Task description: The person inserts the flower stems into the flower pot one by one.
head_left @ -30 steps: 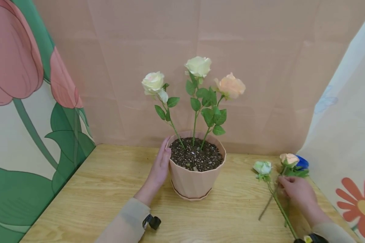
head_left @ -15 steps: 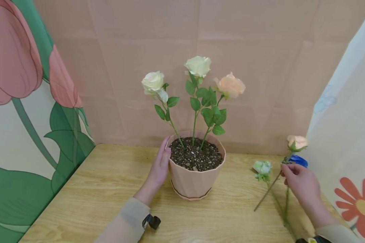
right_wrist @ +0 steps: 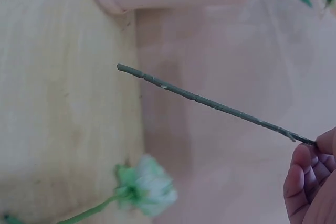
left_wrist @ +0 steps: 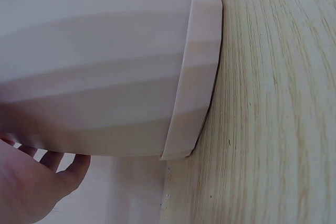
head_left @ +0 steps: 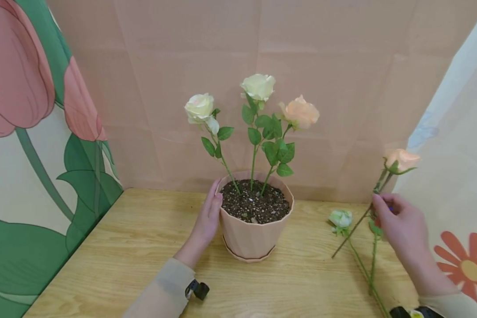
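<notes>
My left hand (head_left: 206,218) lies against the left side of the pink plant pot (head_left: 252,239), fingers extended along its wall near the rim. In the left wrist view its fingertips (left_wrist: 79,166) reach behind the pot. Two white roses (head_left: 258,87) and a peach rose (head_left: 300,113) stand upright in the pot's dark soil (head_left: 254,207). On the right, my right hand (head_left: 403,234) pinches the stem of another peach rose (head_left: 401,160) between thumb and fingers. That rose is raised and tilted, its bloom up and right, its bare stem end (right_wrist: 126,68) pointing down and left.
A pale green rose (head_left: 340,219) lies on the wooden table (head_left: 302,282) below the raised one. Another green stem (head_left: 373,260) lies beside it, its blue bloom mostly hidden behind my right hand. Pink backing (head_left: 342,132) stands behind the table, with flower-printed panels at both sides.
My right hand has lifted the peach rose off the table, up and slightly right, away from the other flowers. The left hand has stayed against the pot.
</notes>
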A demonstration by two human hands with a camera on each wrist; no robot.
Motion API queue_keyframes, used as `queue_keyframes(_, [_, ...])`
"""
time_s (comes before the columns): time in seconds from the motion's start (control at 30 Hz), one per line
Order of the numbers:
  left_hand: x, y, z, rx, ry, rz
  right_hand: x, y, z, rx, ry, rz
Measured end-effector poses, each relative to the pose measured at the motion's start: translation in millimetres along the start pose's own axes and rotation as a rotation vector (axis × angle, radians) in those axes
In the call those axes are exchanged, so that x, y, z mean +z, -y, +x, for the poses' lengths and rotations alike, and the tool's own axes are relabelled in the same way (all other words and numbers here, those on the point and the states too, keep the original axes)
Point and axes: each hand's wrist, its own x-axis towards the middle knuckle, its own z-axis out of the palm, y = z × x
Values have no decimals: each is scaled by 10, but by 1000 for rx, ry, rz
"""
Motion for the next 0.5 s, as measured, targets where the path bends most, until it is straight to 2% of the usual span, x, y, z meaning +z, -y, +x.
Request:
queue_keyframes(0.23, [-14,-3,-2,1,-3,9,-117,427,16,-38,-38,84])
queue_keyframes(0.5, [-8,2,-6,2,-1,10,-213,858,39,-114,-70,74])
